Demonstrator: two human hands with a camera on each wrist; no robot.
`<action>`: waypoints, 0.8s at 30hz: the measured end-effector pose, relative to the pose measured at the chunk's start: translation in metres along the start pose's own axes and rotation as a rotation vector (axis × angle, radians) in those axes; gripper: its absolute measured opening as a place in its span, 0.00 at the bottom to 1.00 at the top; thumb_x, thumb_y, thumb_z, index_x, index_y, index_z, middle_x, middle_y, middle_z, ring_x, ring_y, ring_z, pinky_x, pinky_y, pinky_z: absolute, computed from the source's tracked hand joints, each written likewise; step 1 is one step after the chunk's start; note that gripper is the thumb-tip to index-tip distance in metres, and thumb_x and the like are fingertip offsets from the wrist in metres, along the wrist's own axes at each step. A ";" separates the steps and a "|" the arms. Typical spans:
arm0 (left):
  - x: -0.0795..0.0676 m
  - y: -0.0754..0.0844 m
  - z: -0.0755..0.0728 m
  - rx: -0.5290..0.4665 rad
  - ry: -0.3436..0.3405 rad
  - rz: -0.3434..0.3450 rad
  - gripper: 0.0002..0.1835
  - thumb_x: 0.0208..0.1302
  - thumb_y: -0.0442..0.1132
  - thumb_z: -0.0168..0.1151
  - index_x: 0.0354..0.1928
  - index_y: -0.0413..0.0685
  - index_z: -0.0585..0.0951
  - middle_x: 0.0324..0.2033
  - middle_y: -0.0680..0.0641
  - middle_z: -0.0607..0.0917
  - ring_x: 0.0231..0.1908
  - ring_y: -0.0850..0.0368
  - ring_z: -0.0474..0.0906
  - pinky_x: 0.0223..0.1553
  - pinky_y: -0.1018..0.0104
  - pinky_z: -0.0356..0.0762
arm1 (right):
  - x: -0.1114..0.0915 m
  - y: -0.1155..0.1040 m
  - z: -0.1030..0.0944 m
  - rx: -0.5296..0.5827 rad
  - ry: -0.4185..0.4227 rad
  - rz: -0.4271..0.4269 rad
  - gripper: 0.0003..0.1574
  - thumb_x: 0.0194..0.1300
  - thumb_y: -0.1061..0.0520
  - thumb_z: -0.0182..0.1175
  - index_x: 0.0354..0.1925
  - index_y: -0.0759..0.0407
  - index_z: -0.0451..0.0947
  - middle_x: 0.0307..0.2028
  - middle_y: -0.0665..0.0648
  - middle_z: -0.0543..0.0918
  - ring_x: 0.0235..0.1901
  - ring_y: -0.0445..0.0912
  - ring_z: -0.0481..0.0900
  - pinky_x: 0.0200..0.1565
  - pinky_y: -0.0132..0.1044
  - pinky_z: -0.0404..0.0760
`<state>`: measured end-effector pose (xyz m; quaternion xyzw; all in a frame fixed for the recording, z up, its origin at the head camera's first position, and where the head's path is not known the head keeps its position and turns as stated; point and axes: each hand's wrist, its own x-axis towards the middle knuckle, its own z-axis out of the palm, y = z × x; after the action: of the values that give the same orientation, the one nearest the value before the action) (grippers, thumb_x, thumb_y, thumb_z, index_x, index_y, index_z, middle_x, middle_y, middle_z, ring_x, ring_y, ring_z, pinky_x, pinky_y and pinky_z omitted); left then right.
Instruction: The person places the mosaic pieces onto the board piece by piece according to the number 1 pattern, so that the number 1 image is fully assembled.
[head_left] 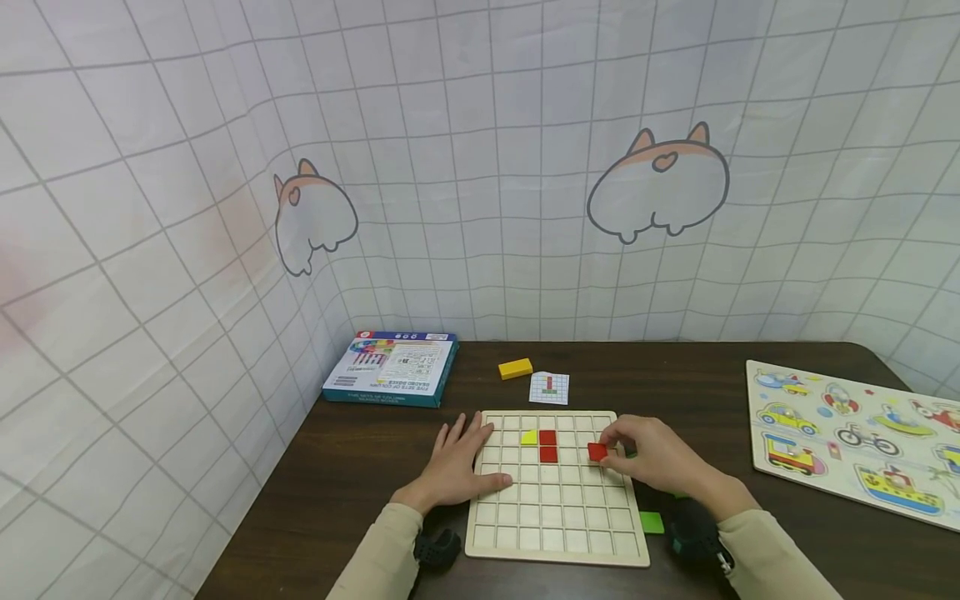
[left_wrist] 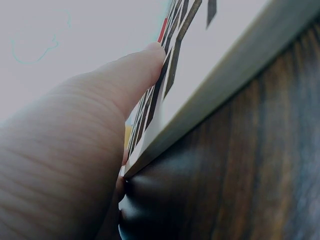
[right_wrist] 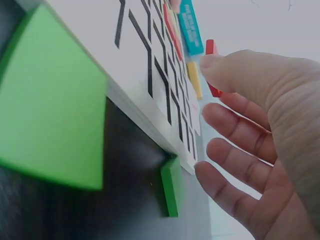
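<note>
My left hand lies spread over the left edge of a pale wooden grid board, its thumb on the squares. Between thumb and index finger my right hand pinches a red square tile above the board's right side; in the right wrist view the red tile is held off the board, with the other fingers loosely bent. In the grid sit two red tiles, one above the other, and a yellow triangular-looking piece beside the upper one.
Green tiles lie along the board's right edge, partly under the right arm. Behind the board are a small gridded pattern card and a yellow block. A teal-edged box stands back left; a picture puzzle board lies at right.
</note>
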<state>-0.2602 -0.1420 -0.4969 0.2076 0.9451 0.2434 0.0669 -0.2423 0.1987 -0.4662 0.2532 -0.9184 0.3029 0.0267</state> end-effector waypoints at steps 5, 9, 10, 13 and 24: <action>0.000 0.001 0.000 0.000 -0.001 -0.002 0.51 0.55 0.71 0.60 0.75 0.53 0.59 0.77 0.45 0.48 0.76 0.43 0.35 0.71 0.41 0.28 | 0.002 -0.005 0.004 0.017 -0.001 0.020 0.12 0.58 0.53 0.71 0.42 0.50 0.82 0.36 0.43 0.81 0.34 0.43 0.75 0.35 0.33 0.77; 0.000 0.001 -0.001 0.002 -0.002 -0.007 0.51 0.55 0.71 0.60 0.75 0.53 0.59 0.77 0.45 0.48 0.76 0.43 0.35 0.71 0.41 0.28 | 0.004 -0.009 0.008 0.031 -0.009 0.032 0.12 0.58 0.54 0.71 0.41 0.50 0.82 0.35 0.43 0.81 0.33 0.43 0.75 0.36 0.34 0.78; 0.000 0.001 0.000 0.002 -0.002 -0.008 0.51 0.55 0.71 0.61 0.75 0.53 0.59 0.77 0.45 0.48 0.76 0.43 0.35 0.71 0.41 0.28 | 0.004 -0.010 0.008 0.032 -0.010 0.032 0.11 0.58 0.55 0.71 0.41 0.50 0.82 0.35 0.43 0.81 0.34 0.43 0.76 0.37 0.35 0.79; 0.000 0.002 0.000 0.001 -0.002 -0.008 0.51 0.55 0.71 0.61 0.75 0.53 0.59 0.77 0.45 0.48 0.76 0.43 0.35 0.71 0.41 0.28 | 0.004 -0.013 0.011 0.032 -0.012 0.027 0.11 0.57 0.54 0.71 0.40 0.49 0.82 0.35 0.43 0.81 0.35 0.42 0.76 0.39 0.36 0.79; -0.001 0.003 -0.001 0.000 0.003 -0.003 0.51 0.56 0.71 0.60 0.76 0.53 0.59 0.76 0.44 0.48 0.76 0.42 0.35 0.71 0.40 0.28 | 0.007 -0.021 0.021 0.085 -0.010 0.020 0.11 0.58 0.53 0.71 0.39 0.48 0.81 0.36 0.42 0.81 0.37 0.41 0.77 0.44 0.41 0.81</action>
<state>-0.2585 -0.1407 -0.4948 0.2058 0.9455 0.2435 0.0657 -0.2361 0.1692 -0.4711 0.2466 -0.9073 0.3404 0.0084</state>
